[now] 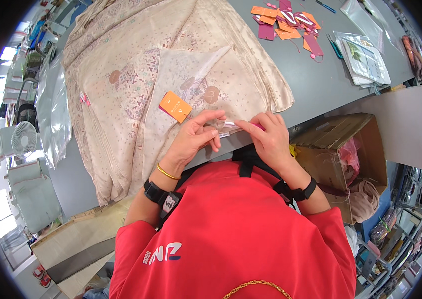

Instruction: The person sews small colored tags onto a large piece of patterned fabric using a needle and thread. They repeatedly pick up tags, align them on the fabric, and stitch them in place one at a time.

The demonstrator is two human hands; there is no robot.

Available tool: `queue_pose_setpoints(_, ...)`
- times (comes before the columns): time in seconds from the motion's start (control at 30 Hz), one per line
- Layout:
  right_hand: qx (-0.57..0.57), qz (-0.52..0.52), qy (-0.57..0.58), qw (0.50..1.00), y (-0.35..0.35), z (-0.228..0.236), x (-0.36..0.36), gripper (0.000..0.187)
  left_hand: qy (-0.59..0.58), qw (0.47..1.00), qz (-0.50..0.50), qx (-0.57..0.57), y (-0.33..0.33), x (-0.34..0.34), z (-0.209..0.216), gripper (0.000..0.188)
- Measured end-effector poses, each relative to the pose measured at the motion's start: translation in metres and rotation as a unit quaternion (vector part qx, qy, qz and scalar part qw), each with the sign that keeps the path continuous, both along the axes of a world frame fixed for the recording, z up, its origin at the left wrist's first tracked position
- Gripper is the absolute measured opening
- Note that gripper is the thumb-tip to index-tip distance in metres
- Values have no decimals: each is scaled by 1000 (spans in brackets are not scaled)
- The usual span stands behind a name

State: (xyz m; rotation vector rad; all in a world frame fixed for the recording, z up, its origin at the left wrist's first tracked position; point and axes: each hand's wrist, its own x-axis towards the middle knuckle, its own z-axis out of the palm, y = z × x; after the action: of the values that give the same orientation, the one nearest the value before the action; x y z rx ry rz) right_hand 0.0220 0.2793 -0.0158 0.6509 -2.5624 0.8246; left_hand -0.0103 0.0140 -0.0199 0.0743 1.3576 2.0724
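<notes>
A large beige patterned cloth (131,94) lies in folds over the table, one thin corner turned toward me. At its near edge, my left hand (196,137) is closed with curled fingers at a small white label (229,123). My right hand (271,139) pinches from the other side, its index fingertip against that label. A small magenta piece (260,126) shows between the right fingers, mostly hidden. A second whitish label (224,134) sits just below. On the cloth beside my left hand rests an orange hang tag (175,107) with a magenta layer under it.
Orange and magenta hang tags (288,24) lie heaped at the far right of the grey table (316,94). Teal-handled snips (335,47) and a stack of clear plastic bags (363,60) are beside them. An open cardboard box (320,159) stands by the right table edge.
</notes>
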Motion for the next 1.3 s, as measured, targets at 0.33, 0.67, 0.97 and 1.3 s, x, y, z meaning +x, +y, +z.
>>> queue_pose_setpoints(0.33, 60, -11, 47, 997, 26, 4, 12, 49, 5, 1000, -21, -21, -3, -1, 5, 42)
queue_pose_setpoints(0.67, 160, -51, 72, 983, 74, 29, 35, 40, 391, 873, -77, -281, 19, 1, 27, 33)
queue_pose_setpoints(0.97, 140, -130, 90, 977, 79, 27, 23, 38, 426, 830, -71, -352, 38, -13, 16, 20)
queue_pose_setpoints(1.3, -112, -5, -114, 987, 21, -5, 7, 22, 393, 846, -80, -351, 42, -13, 21, 15)
